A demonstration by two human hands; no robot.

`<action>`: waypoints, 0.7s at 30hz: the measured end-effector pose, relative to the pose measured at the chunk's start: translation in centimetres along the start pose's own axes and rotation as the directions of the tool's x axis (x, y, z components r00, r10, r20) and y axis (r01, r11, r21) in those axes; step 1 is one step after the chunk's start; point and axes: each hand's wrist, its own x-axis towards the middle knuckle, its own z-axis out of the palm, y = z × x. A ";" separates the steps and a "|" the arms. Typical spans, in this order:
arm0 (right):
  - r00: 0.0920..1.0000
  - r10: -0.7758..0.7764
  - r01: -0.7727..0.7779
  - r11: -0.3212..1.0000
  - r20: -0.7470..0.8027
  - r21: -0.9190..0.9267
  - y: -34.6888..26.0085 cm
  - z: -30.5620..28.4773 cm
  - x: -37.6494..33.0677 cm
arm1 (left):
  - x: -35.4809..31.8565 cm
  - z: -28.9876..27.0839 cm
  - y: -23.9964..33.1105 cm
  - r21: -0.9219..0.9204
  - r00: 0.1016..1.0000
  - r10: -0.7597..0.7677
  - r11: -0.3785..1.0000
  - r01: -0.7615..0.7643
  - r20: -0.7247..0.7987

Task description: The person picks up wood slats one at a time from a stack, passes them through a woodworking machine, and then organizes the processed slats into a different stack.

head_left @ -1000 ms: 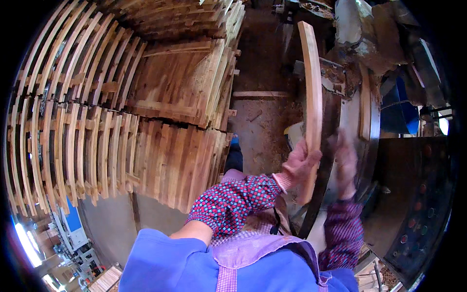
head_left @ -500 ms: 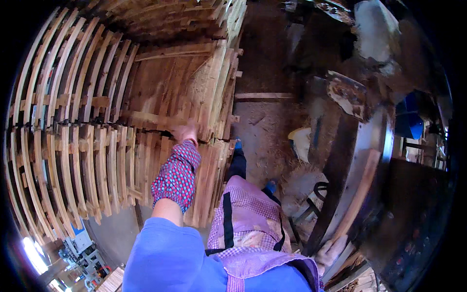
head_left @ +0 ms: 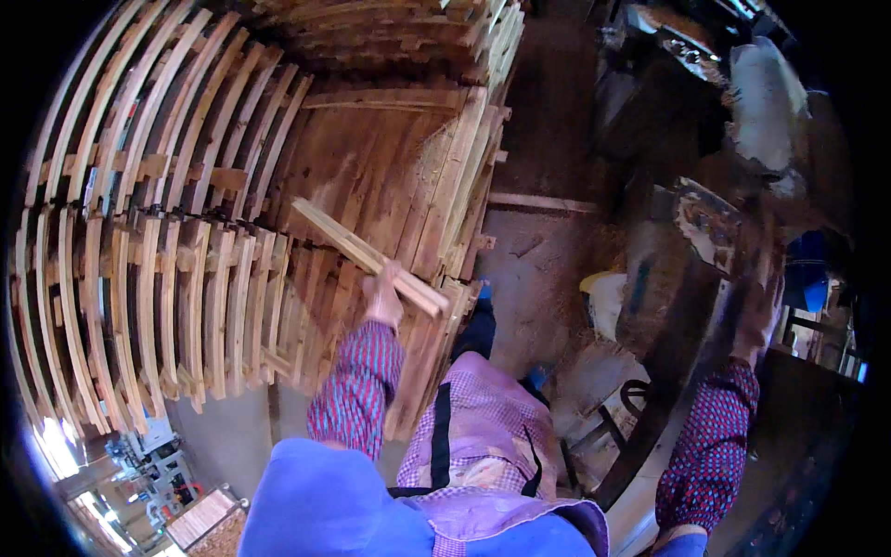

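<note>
Left hand (head_left: 382,295) clamped on a pale wooden strip (head_left: 338,234), over stacked planks (head_left: 371,139).
Strip slants upper left to lower right, held nearer its lower end; blurred right hand (head_left: 759,311) well apart, its grip unclear.

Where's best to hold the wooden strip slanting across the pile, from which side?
Probably around its middle, from the near side: the wooden strip looks long, straight and narrow, suiting a pinch across it. Your left grip sits nearer its right end.

Left fingers (head_left: 385,276) hold wooden strip (head_left: 343,238) over stacked wood (head_left: 371,148); right fingers (head_left: 761,302) well apart, blurred.
</note>
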 end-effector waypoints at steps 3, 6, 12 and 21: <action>0.997 0.018 -0.065 0.773 0.081 0.631 -8.3 -3.9 -4.3 | -13.2 2.5 3.7 -0.229 0.911 -0.221 0.922 0.312 0.348; 0.872 -0.372 -0.022 0.619 0.317 0.785 -18.2 -9.2 -11.0 | -22.8 3.7 3.5 -0.301 0.849 -0.194 0.877 0.375 0.492; 0.732 -0.413 -0.339 0.469 0.542 0.815 -21.4 -19.1 -22.5 | -32.3 8.6 0.9 -0.033 0.433 -0.167 0.907 0.419 0.886; 0.922 0.216 -0.274 0.951 0.322 0.145 -5.3 -21.0 -35.2 | -37.0 14.6 -2.4 0.160 0.048 -0.245 0.758 0.632 0.968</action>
